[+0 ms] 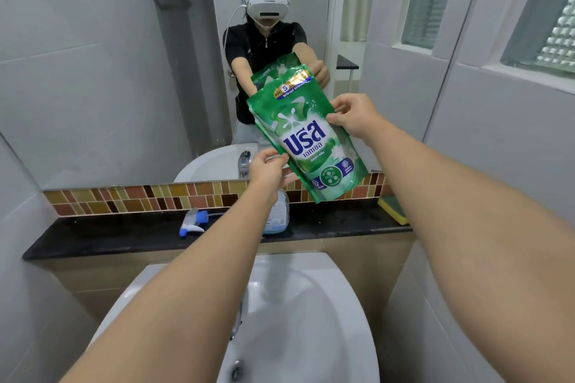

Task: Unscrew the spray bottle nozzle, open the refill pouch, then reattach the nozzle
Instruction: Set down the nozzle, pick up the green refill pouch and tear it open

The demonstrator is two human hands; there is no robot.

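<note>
I hold a green refill pouch [306, 137] up in the air in front of the mirror, tilted with its top to the upper left. My left hand [267, 169] pinches its lower left edge. My right hand [354, 116] grips its right edge. Below, on the black ledge [124, 238], stands the clear spray bottle [278, 214] with no nozzle on it, partly hidden behind my left forearm. The blue and white spray nozzle [193, 222] lies on its side on the ledge, left of the bottle.
A white sink [295, 314] with a chrome tap [238, 317] is below my arms. A yellow-green sponge [393, 210] lies at the ledge's right end. The mirror [109, 71] reflects a person with a headset. A mosaic tile strip [140, 197] runs behind the ledge.
</note>
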